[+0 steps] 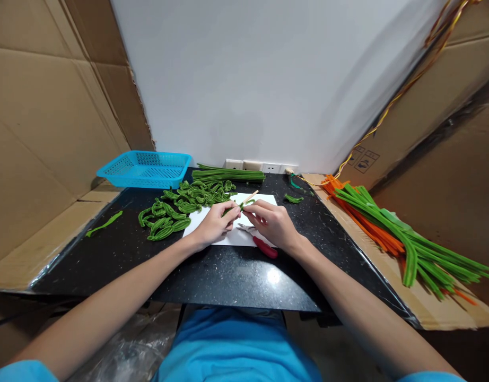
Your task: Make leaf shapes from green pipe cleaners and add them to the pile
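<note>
My left hand [216, 224] and my right hand [275, 220] meet above a white sheet [268, 199]. Both are closed, fingertips pinching a green pipe cleaner between them. A thin wooden stick [251, 197] pokes up from the left hand's grip, with the green strand against it. How the strand runs round the stick is hidden by the fingers. Red-handled pliers [265, 247] lie under my right hand, jaws on the sheet. Left of my left hand is a pile of looped green pipe cleaner pieces [165, 217], shaped like leaves.
A blue basket [125, 172] stands at the back left, beside a bundle of straight dark green pipe cleaners [228, 175]. Light green and orange pipe cleaners [387, 228] lie on cardboard at the right. Single green pieces lie at left and right. Sockets [270, 167] line the wall.
</note>
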A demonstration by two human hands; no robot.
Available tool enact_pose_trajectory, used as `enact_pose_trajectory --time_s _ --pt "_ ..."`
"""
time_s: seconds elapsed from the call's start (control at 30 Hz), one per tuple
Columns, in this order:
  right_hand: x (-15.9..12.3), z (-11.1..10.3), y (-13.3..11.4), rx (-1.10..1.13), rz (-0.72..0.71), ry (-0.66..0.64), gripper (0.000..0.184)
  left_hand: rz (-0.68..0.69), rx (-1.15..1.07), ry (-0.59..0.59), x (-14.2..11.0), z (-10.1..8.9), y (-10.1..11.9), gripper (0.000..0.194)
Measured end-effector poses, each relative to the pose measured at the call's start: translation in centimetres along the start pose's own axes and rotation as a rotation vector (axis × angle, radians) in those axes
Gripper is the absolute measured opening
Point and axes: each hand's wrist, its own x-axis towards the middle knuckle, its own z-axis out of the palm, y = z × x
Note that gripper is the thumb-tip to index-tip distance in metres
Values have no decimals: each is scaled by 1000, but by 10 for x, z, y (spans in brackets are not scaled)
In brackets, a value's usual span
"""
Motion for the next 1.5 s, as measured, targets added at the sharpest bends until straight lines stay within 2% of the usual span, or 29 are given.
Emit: enact_pose_trajectory --time_s 0.17,0.37,0.5,0.67,0.77,0.87,1.0,1.13,1.2,1.4,1.5 --pt "-2 -3 0 -84 -54 -26 18 -35 -10 -9 0 0 0 43" --pt "-3 -5 1 -193 -120 1 18 8 49 -11 -1 -2 4 43" --pt "-2 -9 2 -259 -155 44 19 -61 -29 -102 -2 -7 10 44" --pt "-2 -16 4 -245 -289 -20 26 -111 -45 -198 -4 -11 13 41" --pt "-2 -15 2 -177 -267 -55 26 -121 -29 -269 -5 -15 13 40" --pt "-1 -10 -1 -50 -168 -69 24 -95 23 -305 -5 -20 13 41" --pt "2 -5 -4 107 -76 -62 21 8 185 -246 -5 -22 13 43" --pt "3 -5 -4 114 -59 -56 22 36 231 -180 -3 -20 10 44" --pt "1 -6 -2 72 -73 -64 22 10 188 -156 -3 -18 9 44" --pt "-4 -3 1 -76 -140 -59 24 -181 -46 -141 -4 -19 16 41" --pt "-3 -3 0 -79 -128 -68 23 -163 -52 -126 -4 -19 16 40"
